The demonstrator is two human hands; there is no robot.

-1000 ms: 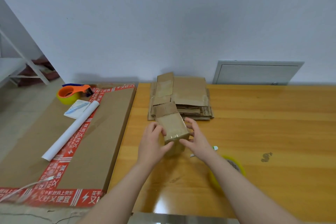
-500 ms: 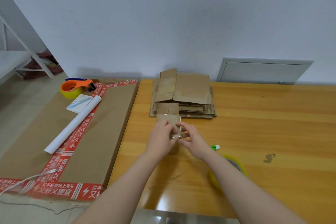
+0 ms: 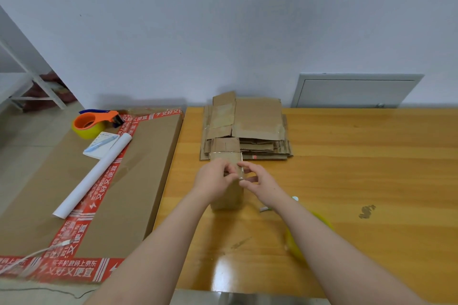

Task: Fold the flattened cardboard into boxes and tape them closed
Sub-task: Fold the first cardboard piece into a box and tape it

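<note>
A small folded cardboard box [image 3: 229, 197] stands upright on the wooden table [image 3: 347, 181], just in front of a stack of flattened cardboard [image 3: 257, 124]. My left hand [image 3: 213, 179] grips the box's top from the left, fingers curled over its upper face. My right hand [image 3: 257, 181] pinches the top right corner of the box with thumb and fingertips. A yellow tape roll [image 3: 295, 245] lies on the table, mostly hidden under my right forearm.
A large flat carton with red printed tape [image 3: 138, 193] lies left of the table, carrying an orange tape dispenser [image 3: 93, 121], a white paper roll [image 3: 94, 176] and a notepad with a pen [image 3: 100, 145]. A small green-and-white object [image 3: 295, 198] lies by my right wrist.
The box has been turned from tilted to standing upright. Both hands have closed in on its top edge, and the view has shifted slightly.
</note>
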